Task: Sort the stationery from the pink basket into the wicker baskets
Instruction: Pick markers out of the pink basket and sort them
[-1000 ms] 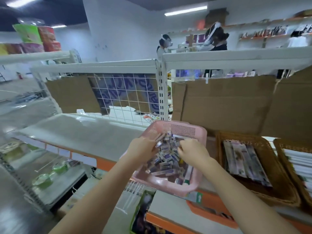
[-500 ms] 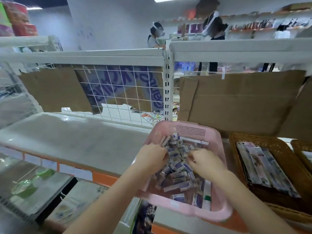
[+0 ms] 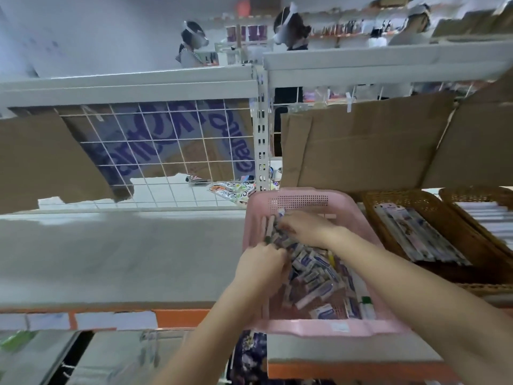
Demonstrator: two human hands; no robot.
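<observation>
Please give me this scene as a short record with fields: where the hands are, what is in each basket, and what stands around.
left hand: in the pink basket, fingers curled on small items
right hand: further back in the same basket, gripping items
pink basket contents: many small wrapped stationery pieces
near wicker basket: flat long packs
far wicker basket: white items, partly cut off
position: wicker baskets to the right of the pink one
behind: cardboard sheets, wire grid

Brown cardboard sheets (image 3: 361,143) hang behind hands; white wire grid panel (image 3: 166,151) up-left w/ colourful snack packets (image 3: 231,188) beyond; grey metal shelf (image 3: 111,254) to left.
</observation>
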